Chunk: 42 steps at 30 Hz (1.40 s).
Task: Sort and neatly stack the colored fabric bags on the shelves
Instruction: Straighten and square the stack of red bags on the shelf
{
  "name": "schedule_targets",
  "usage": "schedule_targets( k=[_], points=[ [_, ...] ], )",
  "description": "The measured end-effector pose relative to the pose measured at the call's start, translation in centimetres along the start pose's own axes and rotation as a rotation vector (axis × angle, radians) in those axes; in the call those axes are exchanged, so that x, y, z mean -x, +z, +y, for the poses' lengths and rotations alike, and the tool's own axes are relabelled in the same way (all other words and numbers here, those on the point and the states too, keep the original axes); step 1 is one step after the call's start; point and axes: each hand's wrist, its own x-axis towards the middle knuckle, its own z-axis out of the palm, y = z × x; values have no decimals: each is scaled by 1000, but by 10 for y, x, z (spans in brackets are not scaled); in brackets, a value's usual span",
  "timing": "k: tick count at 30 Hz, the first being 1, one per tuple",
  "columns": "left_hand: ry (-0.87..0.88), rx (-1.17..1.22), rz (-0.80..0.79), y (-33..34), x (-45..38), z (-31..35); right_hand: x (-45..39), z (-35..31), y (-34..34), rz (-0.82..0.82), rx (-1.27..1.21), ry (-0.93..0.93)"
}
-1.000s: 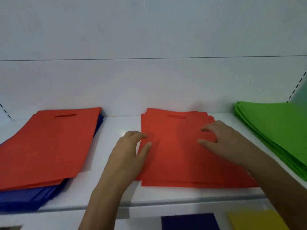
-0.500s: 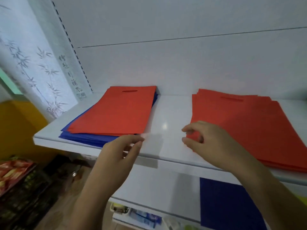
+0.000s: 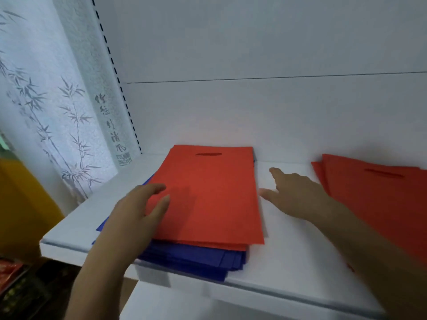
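Since the earlier frame, both hands have moved onto the left stack. The left hand (image 3: 136,218) lies flat, fingers spread, on the flat red fabric bags (image 3: 208,197) topping the blue fabric bags (image 3: 196,257). The right hand (image 3: 293,195), fingers spread and empty, rests on the white shelf (image 3: 288,262) beside them.

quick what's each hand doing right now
Left hand: open, on the left edge of the red bags.
Right hand: open, empty, beside that stack.

A bare strip of white shelf (image 3: 284,245) lies open between the left stack of red bags (image 3: 208,195) on blue bags (image 3: 196,257) and the right red stack (image 3: 379,199); the right hand (image 3: 298,195) hovers over it. The back panel (image 3: 254,112) closes the rear, with open height above both stacks
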Motion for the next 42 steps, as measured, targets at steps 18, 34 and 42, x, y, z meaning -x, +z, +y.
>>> schedule_targets(
  k=[18,34,42],
  points=[
    [232,-194,-354,35,-53,-35,-41,-11,23,132,-758,29],
    [209,-216,-387,20,-45,-45,-21,-29,13,159,-306,-10],
    [329,-96,-405,21,-44,-44,-10,-23,10,176,-801,222]
  ],
)
